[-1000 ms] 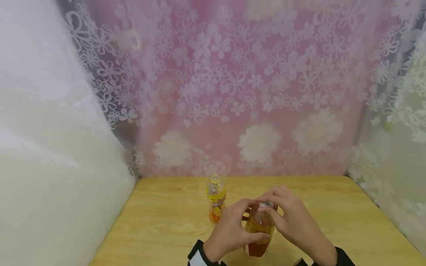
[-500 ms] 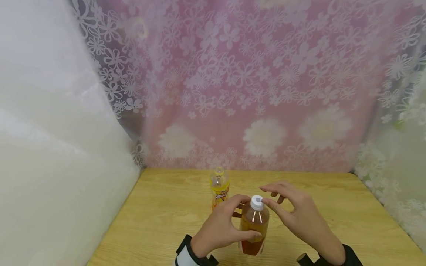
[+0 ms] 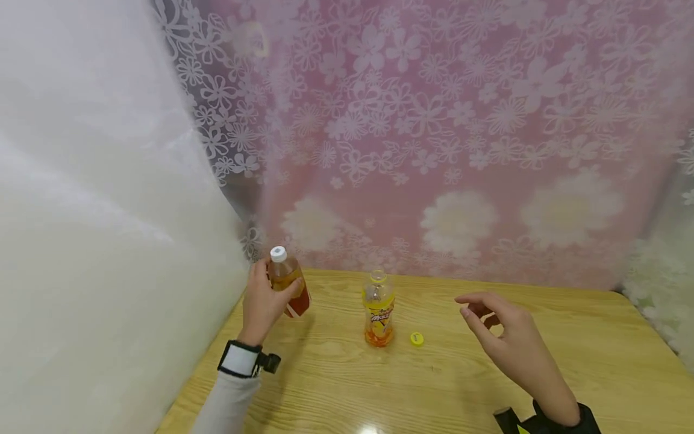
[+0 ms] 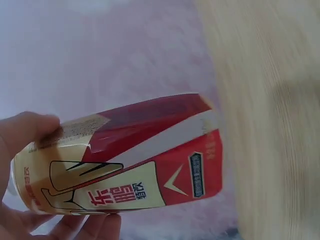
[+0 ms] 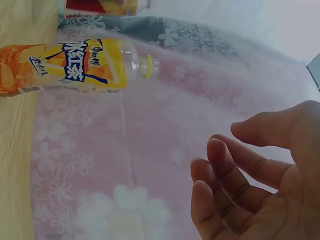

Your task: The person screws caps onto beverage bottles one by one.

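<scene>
My left hand [image 3: 264, 306] grips a drink bottle [image 3: 293, 286] with a white cap, raised over the far left of the table and slightly tilted. In the left wrist view its red and cream label [image 4: 135, 165] faces the camera, thumb on one side and fingers on the other. A second bottle [image 3: 379, 313], with a yellow-orange label and an uncapped mouth, stands upright mid-table. Beside its base lies a yellow cap [image 3: 417, 339]. On the right, my right hand [image 3: 509, 337] hovers over the table with loosely bent fingers and nothing between them.
The wooden table [image 3: 336, 386] runs back to a pink flowered curtain [image 3: 379, 181]. A white sheet [image 3: 97, 241] hangs along the left side, close to my left hand.
The white-capped bottle has gone from between both hands to the far left in my left hand. My right hand has let go of its cap and drawn off to the right.
</scene>
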A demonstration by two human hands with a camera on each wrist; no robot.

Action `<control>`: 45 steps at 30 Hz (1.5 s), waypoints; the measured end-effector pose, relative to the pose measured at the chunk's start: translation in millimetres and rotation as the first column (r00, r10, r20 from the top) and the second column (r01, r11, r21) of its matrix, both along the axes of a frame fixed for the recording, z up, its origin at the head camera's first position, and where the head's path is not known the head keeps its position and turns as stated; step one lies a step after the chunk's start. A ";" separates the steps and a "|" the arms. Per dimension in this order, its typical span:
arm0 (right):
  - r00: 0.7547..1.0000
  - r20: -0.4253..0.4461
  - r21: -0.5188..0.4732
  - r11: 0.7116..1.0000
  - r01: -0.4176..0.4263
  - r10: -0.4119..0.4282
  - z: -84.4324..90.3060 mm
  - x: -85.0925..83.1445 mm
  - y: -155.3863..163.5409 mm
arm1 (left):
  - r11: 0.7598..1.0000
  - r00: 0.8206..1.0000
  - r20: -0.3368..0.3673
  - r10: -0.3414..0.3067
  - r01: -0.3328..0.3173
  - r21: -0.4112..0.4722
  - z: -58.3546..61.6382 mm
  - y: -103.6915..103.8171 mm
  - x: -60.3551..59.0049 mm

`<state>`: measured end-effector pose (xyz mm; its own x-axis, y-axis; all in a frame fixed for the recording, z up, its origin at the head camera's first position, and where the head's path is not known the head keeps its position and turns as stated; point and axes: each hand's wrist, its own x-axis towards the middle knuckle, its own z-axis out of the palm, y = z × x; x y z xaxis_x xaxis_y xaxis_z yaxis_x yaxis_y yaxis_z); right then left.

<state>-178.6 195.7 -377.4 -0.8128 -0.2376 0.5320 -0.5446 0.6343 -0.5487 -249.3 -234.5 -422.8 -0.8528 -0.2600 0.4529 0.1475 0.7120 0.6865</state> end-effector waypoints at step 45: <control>0.982 0.189 0.056 0.998 0.002 -0.013 5.4 -3.4 28.3 | 0.873 0.883 -0.006 -0.469 0.465 0.147 -20.5 152.5 -4.2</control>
